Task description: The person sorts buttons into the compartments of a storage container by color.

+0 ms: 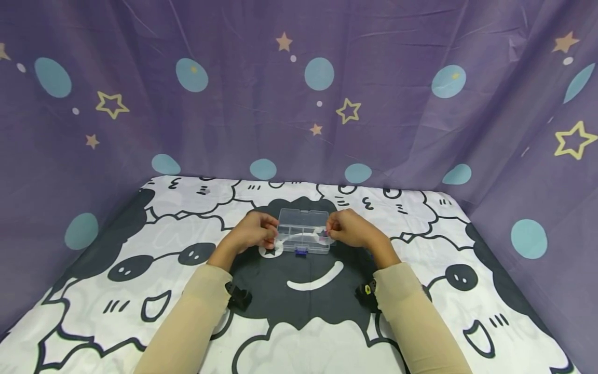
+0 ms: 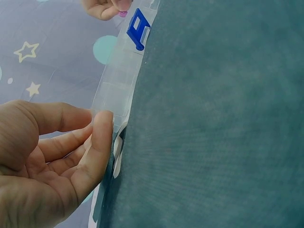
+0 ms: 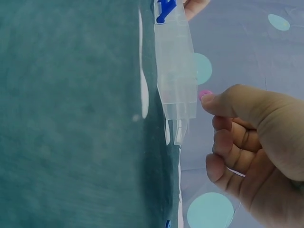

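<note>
Pinched between the thumb and forefinger of the right hand [image 1: 348, 227] is a small, rounded, bright pink piece [image 3: 205, 94], the two digits closed on it while the other fingers curl loosely. The piece is near the right end of a clear plastic compartment box [image 1: 291, 245]; whether it is over the box or beside it, I cannot tell. At the opposite end, the left hand [image 1: 256, 231] has its thumb and forefinger nearly together, holding the box by its edge. The box lies with its transparent lid [image 1: 303, 217] folded back on the far side, showing several divided compartments, and a blue plastic latch [image 1: 301, 252] hangs at the middle of its near side. Beneath is a black-and-white cloth printed with cartoon sheep [image 1: 266, 291]; behind hangs a purple curtain with stars and pale blue spots [image 1: 261, 31].
</note>
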Motion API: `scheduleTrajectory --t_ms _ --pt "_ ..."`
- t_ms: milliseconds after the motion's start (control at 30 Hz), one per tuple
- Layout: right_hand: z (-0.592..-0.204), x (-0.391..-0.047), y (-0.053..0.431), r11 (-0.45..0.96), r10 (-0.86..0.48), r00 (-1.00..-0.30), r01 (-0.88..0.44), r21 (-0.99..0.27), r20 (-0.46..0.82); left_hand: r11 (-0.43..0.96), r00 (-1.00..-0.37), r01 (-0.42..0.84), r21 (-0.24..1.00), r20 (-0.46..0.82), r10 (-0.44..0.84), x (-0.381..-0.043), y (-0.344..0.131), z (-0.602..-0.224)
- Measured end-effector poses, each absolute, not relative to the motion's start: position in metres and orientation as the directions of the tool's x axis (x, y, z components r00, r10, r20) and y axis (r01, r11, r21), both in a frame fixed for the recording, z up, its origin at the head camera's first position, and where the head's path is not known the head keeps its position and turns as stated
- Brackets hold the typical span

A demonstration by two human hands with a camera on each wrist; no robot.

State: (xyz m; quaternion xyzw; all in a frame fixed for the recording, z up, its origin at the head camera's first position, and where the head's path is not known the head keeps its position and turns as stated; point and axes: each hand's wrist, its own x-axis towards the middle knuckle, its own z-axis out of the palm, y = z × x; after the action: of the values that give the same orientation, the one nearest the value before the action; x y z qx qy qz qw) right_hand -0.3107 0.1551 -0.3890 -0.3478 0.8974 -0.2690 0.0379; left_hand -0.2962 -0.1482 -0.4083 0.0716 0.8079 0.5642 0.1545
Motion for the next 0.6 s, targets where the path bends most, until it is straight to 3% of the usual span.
scheduleTrajectory --t_ms 600 --pt "-0.3866 -0.3127 0.1551 0.629 -0.648 -0.757 -0.595 -0.5 0.087 0.353 -0.942 -0.056 0.934 -0.166 0.291 -0.2973 -0.1488 -0.4064"
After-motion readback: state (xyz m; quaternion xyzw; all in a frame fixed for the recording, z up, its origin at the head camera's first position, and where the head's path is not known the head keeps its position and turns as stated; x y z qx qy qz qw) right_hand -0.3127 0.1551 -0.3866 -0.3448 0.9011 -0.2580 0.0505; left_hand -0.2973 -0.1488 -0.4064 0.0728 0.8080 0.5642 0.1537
